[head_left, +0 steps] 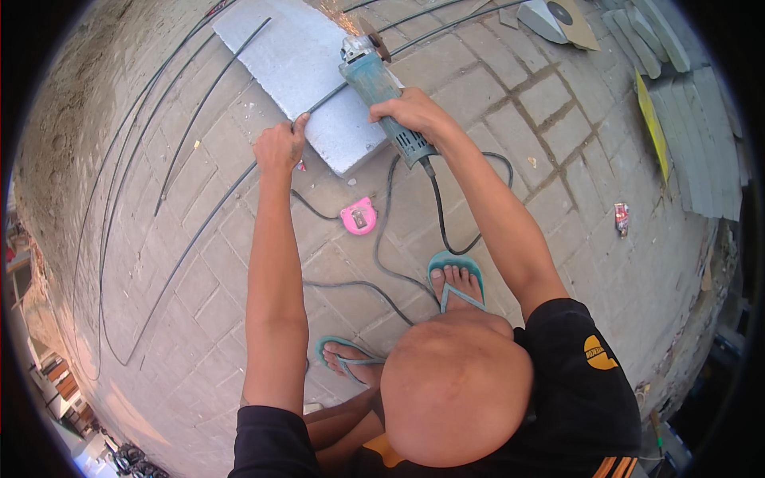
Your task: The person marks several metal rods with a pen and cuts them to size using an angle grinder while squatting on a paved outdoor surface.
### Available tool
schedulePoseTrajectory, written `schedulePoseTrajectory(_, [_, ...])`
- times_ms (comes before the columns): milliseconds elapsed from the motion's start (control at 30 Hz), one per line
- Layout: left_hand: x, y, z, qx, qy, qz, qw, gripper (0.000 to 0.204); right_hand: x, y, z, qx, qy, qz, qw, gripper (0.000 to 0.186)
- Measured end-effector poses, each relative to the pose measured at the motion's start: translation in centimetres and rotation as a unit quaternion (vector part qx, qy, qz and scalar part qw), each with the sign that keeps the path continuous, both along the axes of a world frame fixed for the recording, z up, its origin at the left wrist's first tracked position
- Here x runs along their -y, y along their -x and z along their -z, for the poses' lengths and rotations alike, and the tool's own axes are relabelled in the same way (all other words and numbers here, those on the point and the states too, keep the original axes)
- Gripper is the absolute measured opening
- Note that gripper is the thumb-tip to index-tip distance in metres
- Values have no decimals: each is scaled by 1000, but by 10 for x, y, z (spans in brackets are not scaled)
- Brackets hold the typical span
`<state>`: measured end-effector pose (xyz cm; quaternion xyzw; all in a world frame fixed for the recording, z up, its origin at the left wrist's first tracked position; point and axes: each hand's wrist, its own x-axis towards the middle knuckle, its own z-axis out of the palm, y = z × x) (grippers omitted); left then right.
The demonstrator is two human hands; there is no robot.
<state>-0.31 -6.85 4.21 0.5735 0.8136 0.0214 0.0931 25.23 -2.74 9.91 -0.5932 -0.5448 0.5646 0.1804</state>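
My right hand (414,113) is closed around the blue-green body of an angle grinder (368,78), which is tilted with its disc (378,45) at the far end. Orange sparks (340,16) fly off beyond the disc. My left hand (279,146) grips a thin dark metal rod (325,99) close to the near left edge of a pale block (291,56). The rod crosses the block's top and passes under the grinder, whose body hides part of it. Whether the disc touches the rod is hard to make out.
Several more rods (209,103) lie at the left. A pink tape measure (358,216) and the grinder's black cable (441,209) rest on the paving near my sandalled feet (457,287). Grey slabs (697,143), a yellow sheet (652,127) and a small packet (621,219) are at the right.
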Motion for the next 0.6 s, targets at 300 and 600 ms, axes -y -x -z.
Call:
schedulePoseTrajectory(300, [-1, 1, 3, -3, 1, 1, 1000, 69, 1, -1, 1, -1, -5, -2, 1000, 46])
schedulePoseTrajectory(600, [-1, 3, 6, -13, -8, 2, 1000, 69, 3, -1, 0, -7, -1, -1, 1000, 46])
